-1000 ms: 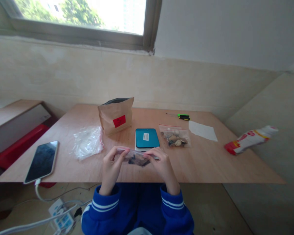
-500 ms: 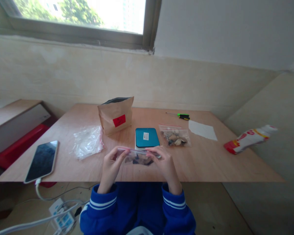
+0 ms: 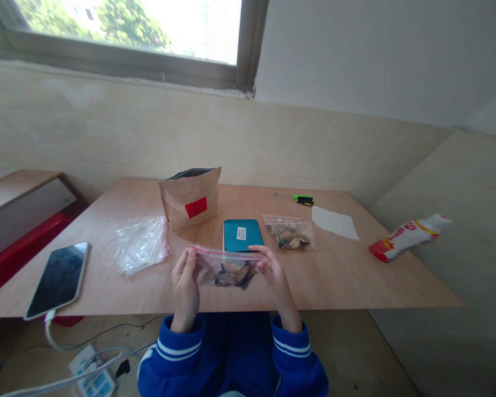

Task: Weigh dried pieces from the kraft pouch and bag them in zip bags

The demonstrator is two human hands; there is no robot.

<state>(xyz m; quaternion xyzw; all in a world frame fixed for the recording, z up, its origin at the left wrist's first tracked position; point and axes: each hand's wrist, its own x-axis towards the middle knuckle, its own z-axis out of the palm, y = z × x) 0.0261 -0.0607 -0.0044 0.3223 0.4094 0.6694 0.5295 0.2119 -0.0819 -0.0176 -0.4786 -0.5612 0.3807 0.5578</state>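
We sit at a broad wooden desk (image 3: 347, 281) set against a pale wall under a window (image 3: 119, 33). On its left edge lies a dark phone (image 3: 57, 279) with a white cable running down, and near it a crumpled clear plastic bag (image 3: 139, 251). Farther back stands a brown paper pouch (image 3: 189, 198) with a red label, upright and open at the top. Just right of it a teal box (image 3: 242, 235) lies flat, then a filled zip bag (image 3: 289, 234), a white paper sheet (image 3: 334, 221) and a green pen (image 3: 303, 199). Above the near edge of the desk, our left hand (image 3: 184, 284) and right hand (image 3: 273, 273) pinch the two upper corners of a small zip bag (image 3: 227, 267) holding dark and tan pieces, stretched upright between them.
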